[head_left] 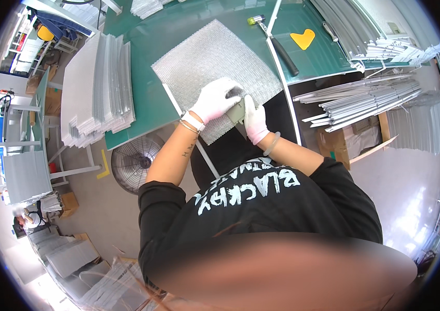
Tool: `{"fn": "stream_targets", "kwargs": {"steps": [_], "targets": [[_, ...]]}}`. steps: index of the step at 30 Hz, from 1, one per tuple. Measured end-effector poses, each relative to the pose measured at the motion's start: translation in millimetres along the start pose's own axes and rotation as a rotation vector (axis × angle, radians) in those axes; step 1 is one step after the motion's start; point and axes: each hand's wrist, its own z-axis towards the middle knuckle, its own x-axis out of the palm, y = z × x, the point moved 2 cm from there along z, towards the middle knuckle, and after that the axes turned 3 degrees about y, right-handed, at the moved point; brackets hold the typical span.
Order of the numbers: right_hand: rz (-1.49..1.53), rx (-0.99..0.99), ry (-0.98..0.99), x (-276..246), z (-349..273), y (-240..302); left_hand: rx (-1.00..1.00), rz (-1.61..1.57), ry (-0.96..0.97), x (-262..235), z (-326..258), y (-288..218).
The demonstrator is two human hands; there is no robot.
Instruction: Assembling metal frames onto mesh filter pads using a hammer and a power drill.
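A square silver mesh sheet (215,57) lies turned cornerwise on the green table, its near corner reaching past the table edge toward my body. My left hand (217,99), in a white glove, rests over the sheet's near part with its fingers curled in; a dark patch shows at the fingertips. Against it, on the right, my gloved right hand (254,120) has its fingers pressed together. Between the two hands is a small flat grey-green piece (237,112), gripped by both; the gloves cover part of it. Thin white bars run beneath the sheet.
A hammer (277,44), a yellow heart-shaped scraper (303,38) and a handled tool (330,31) lie on the table (142,98). Stacked panels (98,85) stand at left. White strips (365,98) lie at right above a cardboard box (334,140). A fan (136,163) sits below.
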Motion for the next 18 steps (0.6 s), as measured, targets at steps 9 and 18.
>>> {"fn": "stream_targets", "kwargs": {"steps": [9,18], "targets": [[-0.166,0.642,0.568,-9.0,-41.2,47.0,0.12,0.342,-0.028,-13.0,11.4,4.5],[-1.029,-0.678,0.048,-80.4,-15.7,130.9,0.036,0.436,-0.262,-4.8,-45.1,-40.9]]}}
